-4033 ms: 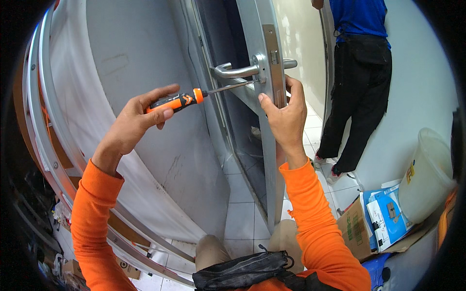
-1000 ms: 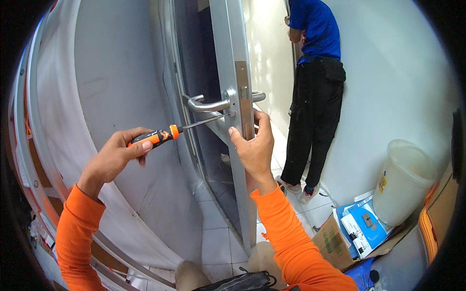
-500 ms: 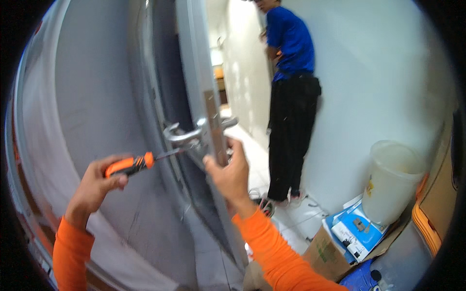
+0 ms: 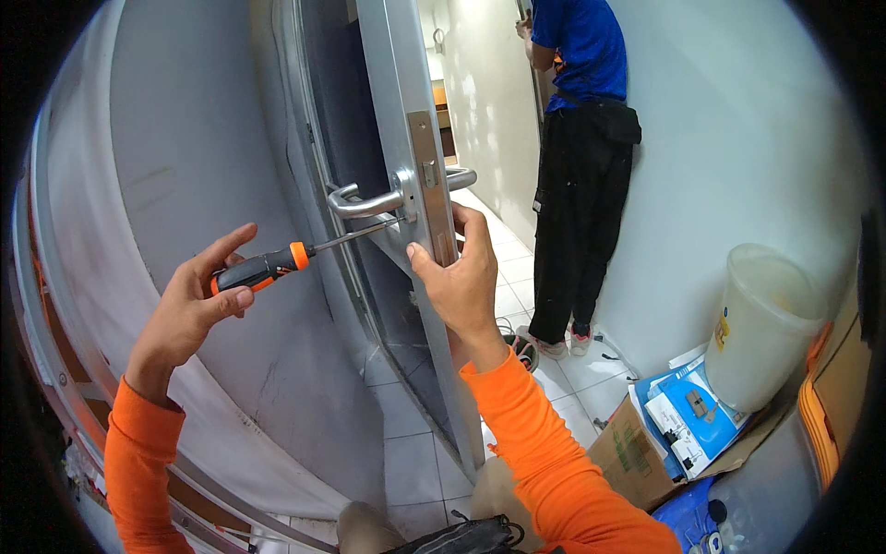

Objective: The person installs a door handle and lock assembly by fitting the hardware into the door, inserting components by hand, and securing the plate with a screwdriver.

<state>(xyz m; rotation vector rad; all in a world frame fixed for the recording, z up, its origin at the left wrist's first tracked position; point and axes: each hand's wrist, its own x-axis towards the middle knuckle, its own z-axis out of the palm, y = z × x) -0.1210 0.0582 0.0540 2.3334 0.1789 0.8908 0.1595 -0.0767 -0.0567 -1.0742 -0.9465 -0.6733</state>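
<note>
In my left hand (image 4: 197, 294) is a screwdriver (image 4: 263, 270) with an orange and black handle, held between thumb and curled fingers while the index finger points outward. Its thin shaft reaches right, the tip at the metal lock fitting just under the silver lever handle (image 4: 369, 201). My right hand (image 4: 464, 282) grips the edge of the grey door (image 4: 395, 69) below the handle, thumb on the near face and fingers wrapped behind. On that edge, a brownish lock faceplate (image 4: 429, 180) with a latch shows above my right hand.
A co-worker (image 4: 589, 120) in a blue shirt and black trousers stands beyond the door, hands at another door frame. To the right, a cardboard box (image 4: 632, 452) holds blue packages (image 4: 697, 406), with a whitish plastic bin (image 4: 766, 328) beside them. A pale sheet-like wall (image 4: 212, 185) stands left.
The view has shifted, and door and co-worker appear farther right. My left index finger has lifted off the screwdriver handle. The shaft still reaches the lock; my right hand keeps its hold.
</note>
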